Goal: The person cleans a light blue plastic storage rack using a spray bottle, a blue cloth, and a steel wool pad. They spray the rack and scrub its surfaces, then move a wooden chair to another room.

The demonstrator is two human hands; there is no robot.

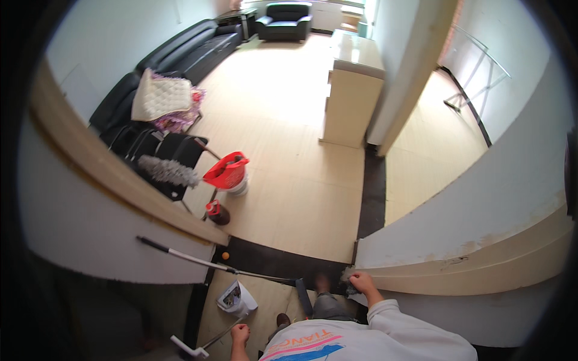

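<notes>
My left hand (240, 332) is closed at the bottom centre, beside the thin metal handle of a white-headed tool (189, 349); whether it grips the handle I cannot tell. At the foot of the right door frame, my right hand (360, 280) holds a grey, fluffy clump (348, 275), perhaps a cloth or duster, against the frame. A white bin (237, 299) with things inside stands on the floor ahead of my left hand. Across the dark threshold lies a long pole (194, 258) with a black grip, its flat grey head (304, 296) near my legs.
Beyond the doorway stand a red-lined bucket (230, 173), a dark bottle with a red cap (218, 213) and a black chair bearing a grey fluffy duster (167, 170). An orange ball-like thing (225, 256) lies on the threshold. A cabinet (350, 104) and black sofa (194, 49) are farther in.
</notes>
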